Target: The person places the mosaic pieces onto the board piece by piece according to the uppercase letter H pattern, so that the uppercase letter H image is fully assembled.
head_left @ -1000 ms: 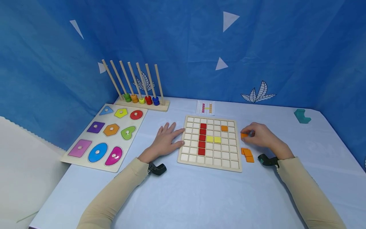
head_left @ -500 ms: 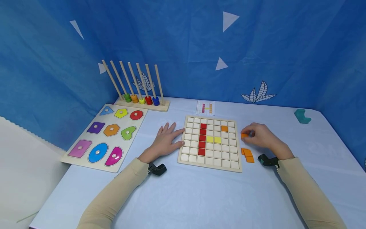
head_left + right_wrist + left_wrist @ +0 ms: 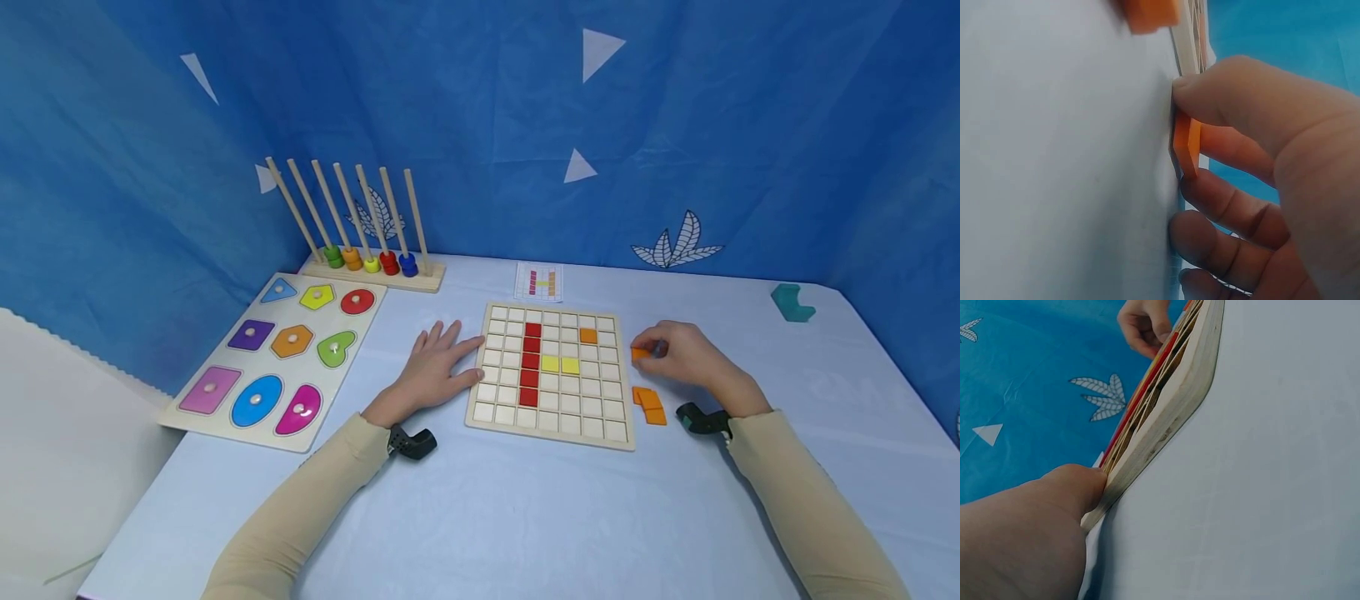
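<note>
A wooden grid board [image 3: 570, 426] lies mid-table, bearing a column of several red tiles [image 3: 529, 378], two yellow tiles [image 3: 560, 365] and one orange tile [image 3: 588, 336]. My left hand [image 3: 431, 371] rests at the board's left edge with fingers spread; the left wrist view shows its thumb [image 3: 1079, 484] against the side of the board. Just right of the board, my right hand [image 3: 684, 354] pinches an orange tile [image 3: 1185, 144] between thumb and fingers, low over the tabletop. Nearer to me, a few overlapping orange tiles [image 3: 651, 407] lie on the table.
Behind the board is a small pattern card [image 3: 539, 283]. A shape puzzle board [image 3: 341, 392] and a peg stand with coloured rings [image 3: 427, 282] occupy the left. At the far right lies a teal piece [image 3: 791, 305]. Blue cloth [image 3: 480, 125] hangs behind the table.
</note>
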The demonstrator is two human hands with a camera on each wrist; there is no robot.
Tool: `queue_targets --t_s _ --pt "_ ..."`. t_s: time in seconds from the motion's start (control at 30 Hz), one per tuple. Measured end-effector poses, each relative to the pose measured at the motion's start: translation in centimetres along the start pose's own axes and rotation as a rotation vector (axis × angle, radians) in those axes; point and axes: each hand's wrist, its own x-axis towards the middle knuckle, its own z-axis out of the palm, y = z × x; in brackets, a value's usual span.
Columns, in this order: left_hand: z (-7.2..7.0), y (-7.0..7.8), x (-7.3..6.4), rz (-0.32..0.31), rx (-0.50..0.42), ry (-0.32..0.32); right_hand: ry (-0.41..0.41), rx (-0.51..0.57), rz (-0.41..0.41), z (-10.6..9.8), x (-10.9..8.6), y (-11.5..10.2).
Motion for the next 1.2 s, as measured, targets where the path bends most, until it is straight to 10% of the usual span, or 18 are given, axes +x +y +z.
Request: queue_targets --t_s 1.2 --pt "0.2 -0.3 0.1 0.004 -0.004 -0.001 -0.068 0.038 -0.068 0.2 3.3 -4.6"
